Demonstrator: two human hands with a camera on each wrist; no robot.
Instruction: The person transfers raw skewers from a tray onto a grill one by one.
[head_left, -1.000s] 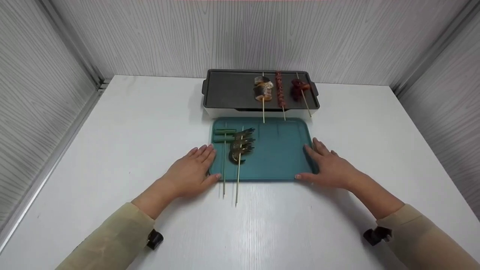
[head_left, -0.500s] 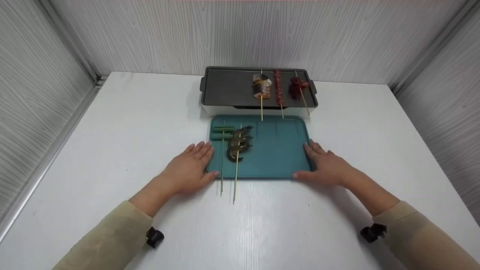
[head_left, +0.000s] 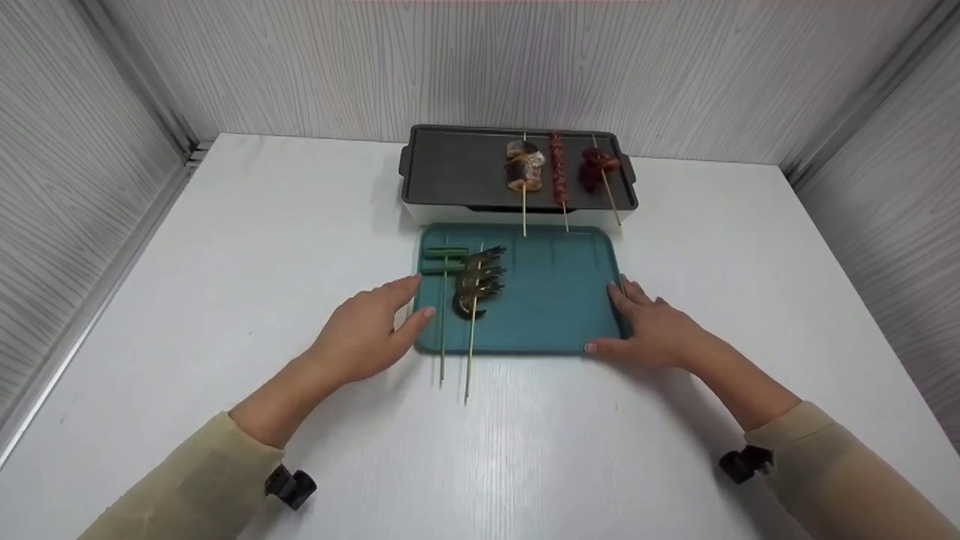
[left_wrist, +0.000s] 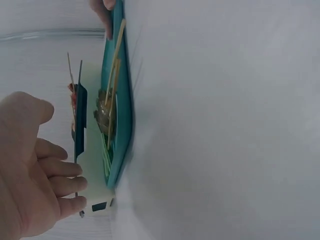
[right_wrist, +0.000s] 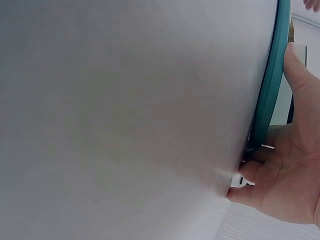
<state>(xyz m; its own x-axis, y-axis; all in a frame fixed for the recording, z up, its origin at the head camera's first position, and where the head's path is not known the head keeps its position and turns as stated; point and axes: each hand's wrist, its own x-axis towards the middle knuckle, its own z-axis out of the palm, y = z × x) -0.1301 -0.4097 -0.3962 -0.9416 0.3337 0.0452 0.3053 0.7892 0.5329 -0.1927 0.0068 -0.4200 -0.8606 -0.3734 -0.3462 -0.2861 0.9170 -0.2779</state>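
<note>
A teal tray (head_left: 555, 300) lies on the white table. Across its left side are a shrimp skewer (head_left: 477, 283) and a skewer of green vegetable pieces (head_left: 445, 253), their sticks jutting past the front rim. My left hand (head_left: 361, 330) hovers beside the tray's left edge, holding nothing; the left wrist view shows its thumb spread from loosely bent fingers. At the opposite edge my right hand (head_left: 654, 331) touches the tray, thumb on the front right corner and fingers along the side. The right wrist view shows that thumb (right_wrist: 296, 67) against the rim.
Behind the tray stands a dark griddle (head_left: 457, 169) on a white base. It bears a skewer of thick chunks (head_left: 524, 172), a thin red meat skewer (head_left: 559, 169) and a dark red skewer (head_left: 598, 169), sticks overhanging its front. Grey wood-grain panels (head_left: 315, 67) enclose the table.
My left hand has lifted off the tray's left edge and turned sideways. The right hand keeps its place on the tray. Tray and skewers have not moved on the table.
</note>
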